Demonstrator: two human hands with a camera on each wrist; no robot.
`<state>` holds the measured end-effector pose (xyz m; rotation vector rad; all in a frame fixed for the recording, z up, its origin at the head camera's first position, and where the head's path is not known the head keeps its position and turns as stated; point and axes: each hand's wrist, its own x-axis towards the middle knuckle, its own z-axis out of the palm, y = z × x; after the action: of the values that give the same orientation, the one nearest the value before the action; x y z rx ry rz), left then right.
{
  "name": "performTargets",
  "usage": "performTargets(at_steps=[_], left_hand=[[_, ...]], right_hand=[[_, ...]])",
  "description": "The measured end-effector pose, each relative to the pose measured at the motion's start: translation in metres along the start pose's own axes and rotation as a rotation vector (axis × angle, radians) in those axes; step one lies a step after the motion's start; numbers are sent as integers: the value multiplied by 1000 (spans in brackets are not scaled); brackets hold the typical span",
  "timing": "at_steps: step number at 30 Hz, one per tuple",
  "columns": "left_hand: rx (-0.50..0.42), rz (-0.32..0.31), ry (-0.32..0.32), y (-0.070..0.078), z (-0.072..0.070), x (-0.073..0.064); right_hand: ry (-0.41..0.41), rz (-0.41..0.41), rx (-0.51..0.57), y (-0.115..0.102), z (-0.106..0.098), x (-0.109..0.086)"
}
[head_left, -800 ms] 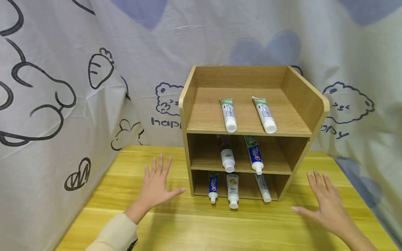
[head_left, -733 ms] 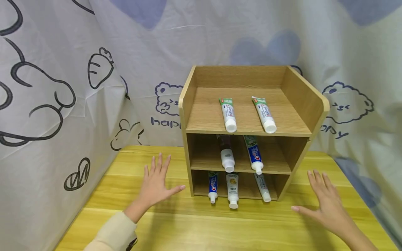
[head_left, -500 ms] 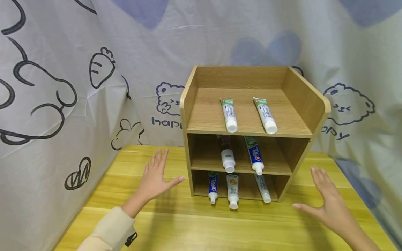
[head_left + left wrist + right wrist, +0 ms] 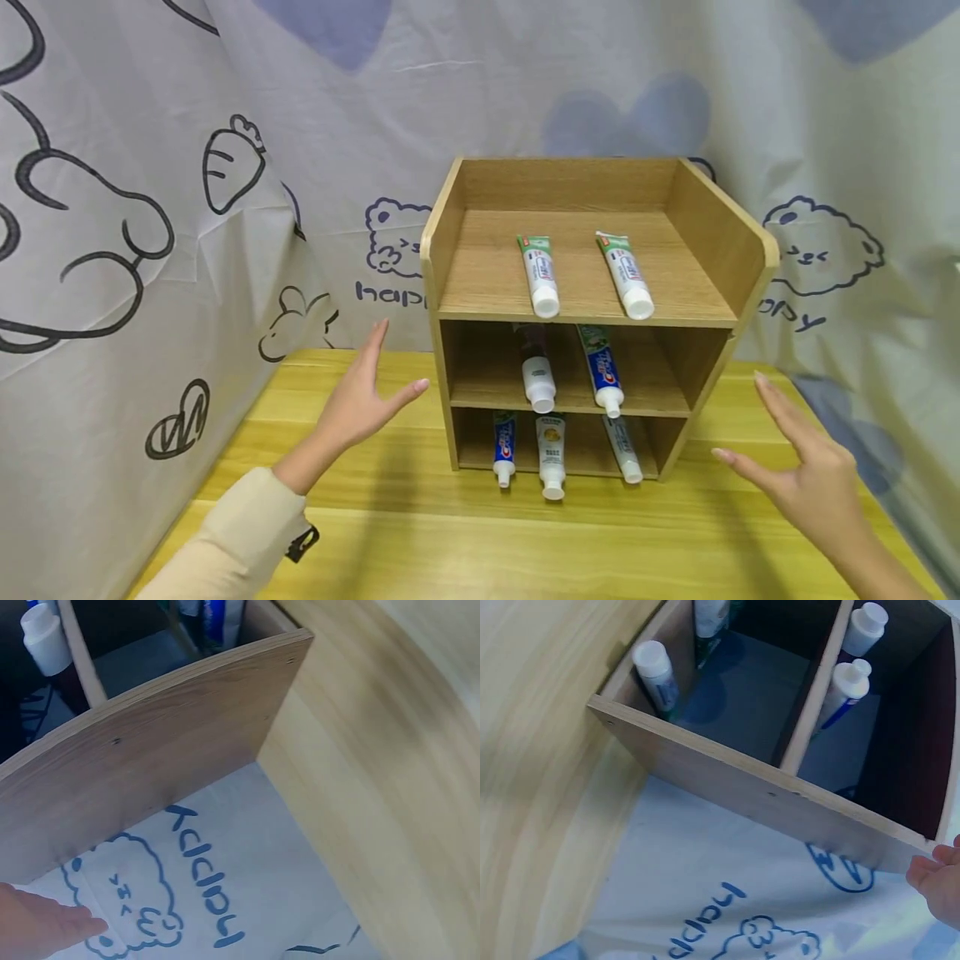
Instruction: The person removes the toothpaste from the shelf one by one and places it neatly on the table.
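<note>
A wooden three-level shelf [image 4: 581, 321] stands on the table between my hands. My left hand [image 4: 358, 400] is raised to its left, fingers straight and thumb pointing at the shelf, holding nothing. On the other side my right hand [image 4: 806, 475] is lifted in the same way, apart from the shelf and holding nothing. Two white-and-green toothpaste tubes [image 4: 540, 275] lie on the top level, caps forward. The middle level bears a brown-and-white tube [image 4: 538, 379] and a blue-and-green toothpaste tube [image 4: 602, 371]. Below lie a blue tube [image 4: 505, 442], a white tube [image 4: 551, 454] and a grey-white tube [image 4: 622, 446].
The yellow wood-grain table [image 4: 450, 550] extends in front of the shelf. A white curtain [image 4: 300, 108] with cartoon drawings hangs behind and along both sides. A light padded sleeve [image 4: 240, 525] with a dark zip pull covers the left forearm.
Both hands have risen a little and turned edge-on, the left also moving slightly left and the right slightly right. The tubes and shelf have stayed in place; the head view has shifted slightly.
</note>
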<state>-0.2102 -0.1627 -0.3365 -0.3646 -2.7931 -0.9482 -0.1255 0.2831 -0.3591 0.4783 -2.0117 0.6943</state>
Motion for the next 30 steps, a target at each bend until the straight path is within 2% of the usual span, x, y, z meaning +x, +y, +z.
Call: performTargets(at_steps=[3, 9, 17, 25, 30], left_hand=[[-44, 7, 13, 5, -8, 4], [-108, 30, 55, 16, -20, 14], [-176, 94, 118, 32, -31, 23], [-200, 148, 146, 48, -42, 34], [-203, 196, 165, 60, -49, 42]], right_hand=[[62, -58, -2, -3, 2, 11], [123, -80, 52, -9, 6, 30], [93, 10, 233, -14, 8, 46], [90, 65, 280, -25, 18, 66], [84, 137, 286, -33, 28, 78]])
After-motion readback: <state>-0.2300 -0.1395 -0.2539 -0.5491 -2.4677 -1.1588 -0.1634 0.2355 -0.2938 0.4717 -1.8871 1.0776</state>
